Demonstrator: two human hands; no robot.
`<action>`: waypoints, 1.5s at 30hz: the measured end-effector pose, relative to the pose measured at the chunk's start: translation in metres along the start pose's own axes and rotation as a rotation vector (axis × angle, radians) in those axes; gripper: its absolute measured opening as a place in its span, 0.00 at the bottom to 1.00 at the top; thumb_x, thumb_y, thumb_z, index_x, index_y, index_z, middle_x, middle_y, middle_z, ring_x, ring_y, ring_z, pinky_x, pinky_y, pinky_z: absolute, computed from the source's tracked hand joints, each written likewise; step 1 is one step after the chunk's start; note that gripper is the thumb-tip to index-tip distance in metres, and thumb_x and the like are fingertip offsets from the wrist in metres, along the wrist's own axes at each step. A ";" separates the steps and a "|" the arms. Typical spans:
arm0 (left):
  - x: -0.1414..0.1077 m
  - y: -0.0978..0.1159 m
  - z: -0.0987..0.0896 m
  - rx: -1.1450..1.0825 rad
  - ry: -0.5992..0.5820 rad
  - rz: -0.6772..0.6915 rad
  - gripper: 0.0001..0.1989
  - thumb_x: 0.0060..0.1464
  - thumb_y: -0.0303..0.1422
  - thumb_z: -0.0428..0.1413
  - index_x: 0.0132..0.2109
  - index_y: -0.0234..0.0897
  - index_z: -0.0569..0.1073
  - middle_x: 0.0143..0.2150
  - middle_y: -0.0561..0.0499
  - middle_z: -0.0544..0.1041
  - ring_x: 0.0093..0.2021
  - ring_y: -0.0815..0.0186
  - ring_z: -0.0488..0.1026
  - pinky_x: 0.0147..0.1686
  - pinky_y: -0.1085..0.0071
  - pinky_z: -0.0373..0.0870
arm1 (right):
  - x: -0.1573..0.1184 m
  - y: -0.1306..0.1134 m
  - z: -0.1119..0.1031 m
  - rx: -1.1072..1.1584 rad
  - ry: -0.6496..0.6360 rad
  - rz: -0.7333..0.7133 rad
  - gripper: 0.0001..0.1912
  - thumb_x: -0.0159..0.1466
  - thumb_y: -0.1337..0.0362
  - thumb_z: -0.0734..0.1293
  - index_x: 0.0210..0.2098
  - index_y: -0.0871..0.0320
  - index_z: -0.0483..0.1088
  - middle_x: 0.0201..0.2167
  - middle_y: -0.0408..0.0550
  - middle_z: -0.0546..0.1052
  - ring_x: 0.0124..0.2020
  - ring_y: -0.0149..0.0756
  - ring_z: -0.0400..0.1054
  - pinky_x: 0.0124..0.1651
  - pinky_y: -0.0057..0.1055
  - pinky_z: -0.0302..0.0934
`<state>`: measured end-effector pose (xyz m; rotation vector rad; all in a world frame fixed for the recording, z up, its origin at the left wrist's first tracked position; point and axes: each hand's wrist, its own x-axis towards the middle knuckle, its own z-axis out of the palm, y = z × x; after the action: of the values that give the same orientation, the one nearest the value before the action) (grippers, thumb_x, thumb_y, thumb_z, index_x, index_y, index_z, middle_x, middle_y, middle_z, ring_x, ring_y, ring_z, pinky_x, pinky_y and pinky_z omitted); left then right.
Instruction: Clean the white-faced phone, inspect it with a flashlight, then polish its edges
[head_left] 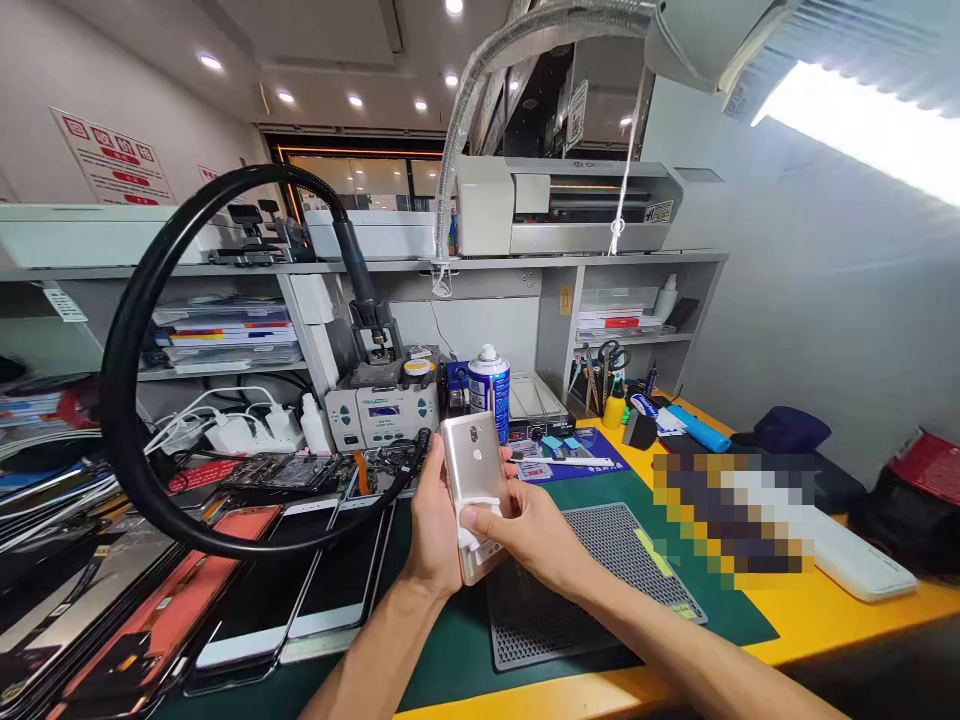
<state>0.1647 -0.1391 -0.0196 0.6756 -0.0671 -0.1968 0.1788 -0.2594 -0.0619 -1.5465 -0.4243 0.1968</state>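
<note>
A gold smartphone (475, 456) is held up over the bench, its back with the dual camera turned towards me. My left hand (433, 520) wraps round its left side, and several fingertips show at the far right edge. With thumb and fingers, my right hand (529, 525) presses a crumpled white wipe (471, 535) against the lower half of the phone's back. Part of the wipe lies hidden beneath my right thumb. Below the hands lies a grey perforated mat (600, 560) on a green work mat (720, 615).
Several phones and screens (259, 585) lie at left under a looping black hose (120, 330). A soldering station (382, 412) and blue spray can (489, 385) stand behind. At right are a yellow bottle (613, 405) and white power bank (862, 560).
</note>
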 end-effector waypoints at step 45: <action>-0.009 0.002 -0.032 -0.003 -0.004 -0.240 0.36 0.63 0.54 0.47 0.59 0.25 0.73 0.46 0.34 0.82 0.47 0.47 0.80 0.49 0.56 0.74 | 0.010 0.014 -0.001 -0.016 -0.050 0.059 0.26 0.53 0.48 0.78 0.39 0.65 0.78 0.34 0.51 0.79 0.33 0.38 0.71 0.37 0.30 0.64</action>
<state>0.1605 -0.1161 -0.0429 0.6792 0.0106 -0.4294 0.1902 -0.2566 -0.0739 -1.5734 -0.4210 0.2784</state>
